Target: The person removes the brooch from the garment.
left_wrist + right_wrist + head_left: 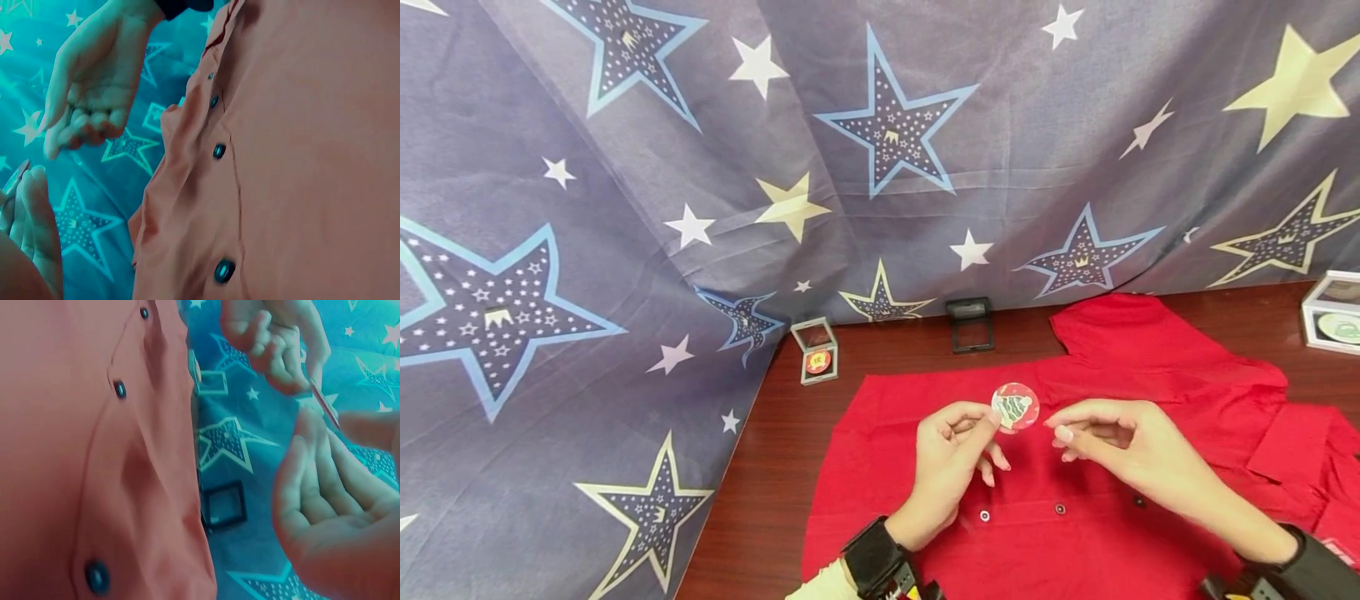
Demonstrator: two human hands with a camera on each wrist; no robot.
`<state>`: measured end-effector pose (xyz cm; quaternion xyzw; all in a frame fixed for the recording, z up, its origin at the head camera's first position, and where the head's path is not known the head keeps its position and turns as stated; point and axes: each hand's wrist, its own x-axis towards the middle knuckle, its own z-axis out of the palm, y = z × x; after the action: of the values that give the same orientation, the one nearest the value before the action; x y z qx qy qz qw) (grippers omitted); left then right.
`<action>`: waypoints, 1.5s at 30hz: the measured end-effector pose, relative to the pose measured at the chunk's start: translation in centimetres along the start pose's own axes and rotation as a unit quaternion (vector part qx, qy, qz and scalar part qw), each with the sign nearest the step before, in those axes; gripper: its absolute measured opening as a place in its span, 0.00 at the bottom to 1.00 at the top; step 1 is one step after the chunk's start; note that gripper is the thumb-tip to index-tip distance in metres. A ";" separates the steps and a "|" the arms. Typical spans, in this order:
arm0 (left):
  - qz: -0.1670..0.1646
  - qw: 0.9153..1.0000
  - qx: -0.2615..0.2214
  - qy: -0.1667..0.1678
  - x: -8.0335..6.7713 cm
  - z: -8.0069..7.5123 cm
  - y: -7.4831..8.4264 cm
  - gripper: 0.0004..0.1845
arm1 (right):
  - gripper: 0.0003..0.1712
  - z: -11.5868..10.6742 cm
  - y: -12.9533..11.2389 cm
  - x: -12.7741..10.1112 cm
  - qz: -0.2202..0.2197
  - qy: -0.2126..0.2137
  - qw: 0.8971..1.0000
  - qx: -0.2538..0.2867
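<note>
Between thumb and fingers, my left hand pinches a thin round disc with a Christmas tree on a red ground. The disc's picture faces up toward the head view; seen from the right wrist, the disc shows almost edge-on. My right hand hovers just to the right, thumb and index finger a little apart and bent toward the disc's edge, with nothing between them. Below both hands spreads a red buttoned shirt.
At the back left stands an open small display case holding a red and yellow disc. An open black case stands against the starry curtain. Far right, a white case holds a pale green disc. Brown tabletop shows around the shirt.
</note>
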<state>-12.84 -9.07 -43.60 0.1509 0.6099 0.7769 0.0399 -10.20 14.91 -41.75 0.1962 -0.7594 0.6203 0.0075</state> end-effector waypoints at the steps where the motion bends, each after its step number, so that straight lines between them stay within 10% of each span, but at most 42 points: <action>1: -0.004 1.000 -0.005 0.006 0.0 0.2 -0.1 0.10 | 0.13 0.3 0.0 0.1 0.002 0.007 1.000 0.009; 22: 0.040 0.999 -0.003 -0.027 -1.2 1.5 -1.6 0.08 | 0.10 2.0 0.3 0.4 0.047 0.117 0.992 0.019; 45: 0.063 0.988 0.100 -0.103 -0.6 -1.4 0.1 0.05 | 0.12 -1.1 -0.9 0.4 -0.019 -0.003 0.995 -0.098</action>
<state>-12.66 -10.52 -43.94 0.2713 0.6664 0.6935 0.0382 -10.61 15.72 -40.56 0.2109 -0.8129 0.5417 0.0364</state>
